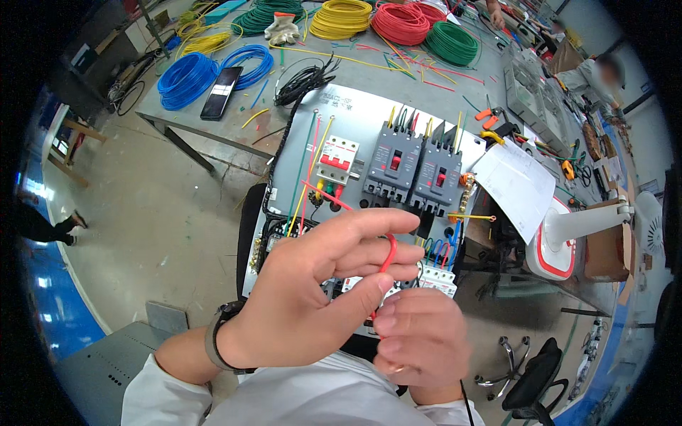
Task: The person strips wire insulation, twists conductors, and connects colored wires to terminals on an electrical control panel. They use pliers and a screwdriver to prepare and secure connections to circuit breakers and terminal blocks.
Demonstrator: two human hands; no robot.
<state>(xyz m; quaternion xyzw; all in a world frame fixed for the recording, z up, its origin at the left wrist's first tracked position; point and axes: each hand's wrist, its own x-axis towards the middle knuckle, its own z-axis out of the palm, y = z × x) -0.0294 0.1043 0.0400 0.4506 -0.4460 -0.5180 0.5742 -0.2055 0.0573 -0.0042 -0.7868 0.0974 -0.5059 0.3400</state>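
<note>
Head view: panel [362,117] is lying below.
Left hand [298,298]: is holding red wire [390,254].
Right hand [425,332]: is pinching it lower.

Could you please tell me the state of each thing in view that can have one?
Left hand, fingers extended
Right hand, fingers curled
Red wire, bent
Blue wire, coiled
Yellow wire, coiled
Phone, lying flat, screen up
Glove, crumpled
White paper, spread out
Dark grey breakers, mounted, switch positions unclear
</note>
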